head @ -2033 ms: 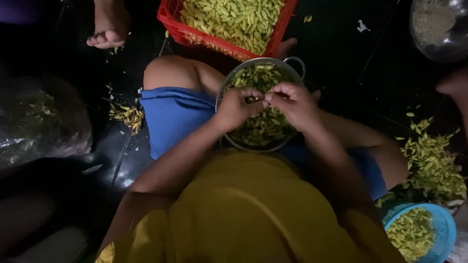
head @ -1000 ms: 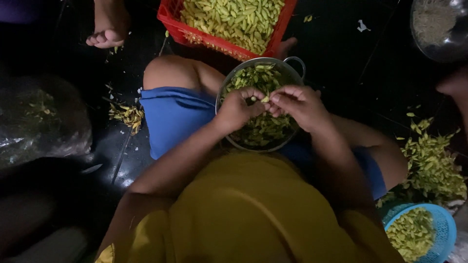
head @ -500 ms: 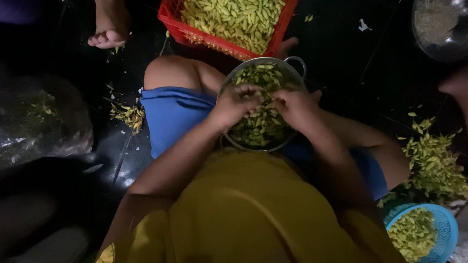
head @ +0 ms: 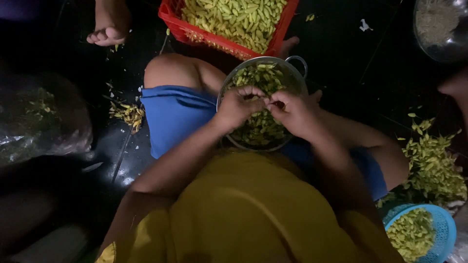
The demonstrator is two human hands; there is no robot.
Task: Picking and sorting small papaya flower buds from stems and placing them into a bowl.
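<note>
Head view, looking down on a seated person in a yellow shirt [head: 243,209] and blue shorts [head: 175,114], with a metal bowl [head: 292,73] resting in the lap. Nearest, at the bottom right of the bowl, a blue basket [head: 441,229] holds green pods. Over the bowl, the left hand [head: 237,106] and right hand [head: 292,112] meet fingertip to fingertip, both curled tight and pinching at one small pod [head: 265,101] between them; the pod itself is mostly hidden by the fingers, so how each hand grips it cannot be made out fully. Beneath the hands the bowl is heaped with green pods. To the right of the bowl, a loose pile of husks [head: 434,165] lies on the dark floor. To the left of the bowl, a smaller scatter of husks [head: 127,114] sits just beside the shorts, and further left a clear plastic bag [head: 44,122]. Beyond the bowl, touching close to its far rim, stands a red crate [head: 180,22] full of pale green pods. Far left of the crate, another person's bare foot [head: 109,24] rests on the floor.
</note>
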